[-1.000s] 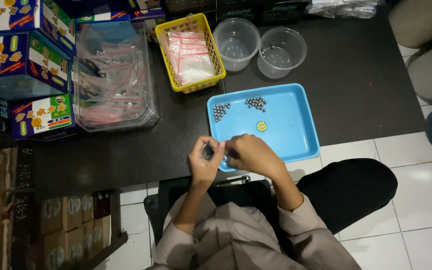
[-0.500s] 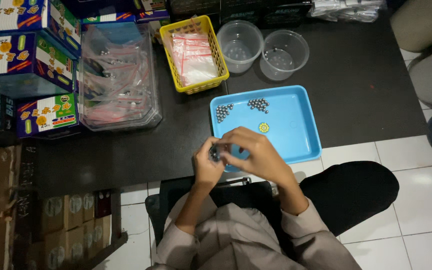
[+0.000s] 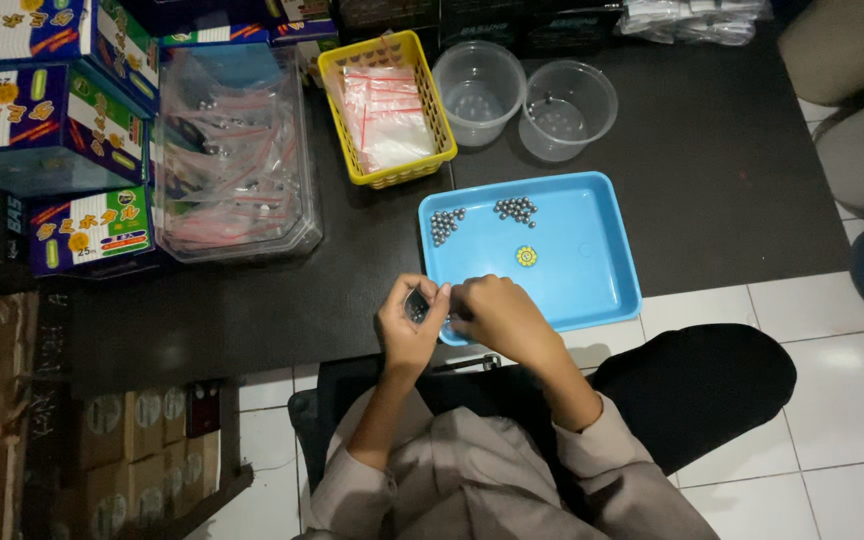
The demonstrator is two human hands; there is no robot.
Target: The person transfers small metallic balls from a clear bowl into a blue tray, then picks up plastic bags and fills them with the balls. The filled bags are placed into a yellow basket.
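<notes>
Hands (image 3: 457,320) pinch perhaps a small bag over black mat (image 3: 732,170), white tiles (image 3: 842,400).

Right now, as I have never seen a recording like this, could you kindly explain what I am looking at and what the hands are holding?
There is no machine here: a seated person wears a camera on the head, so the single view looks straight down at their own two hands. The left hand and right hand meet at the near edge of a blue tray, pinching a small clear bag that seems to hold small dark balls. On the tray lie two heaps of small metal balls and a yellow disc. Behind stand a yellow basket of empty bags, two clear tubs, and a clear bin of filled bags beside coloured cartons.
</notes>
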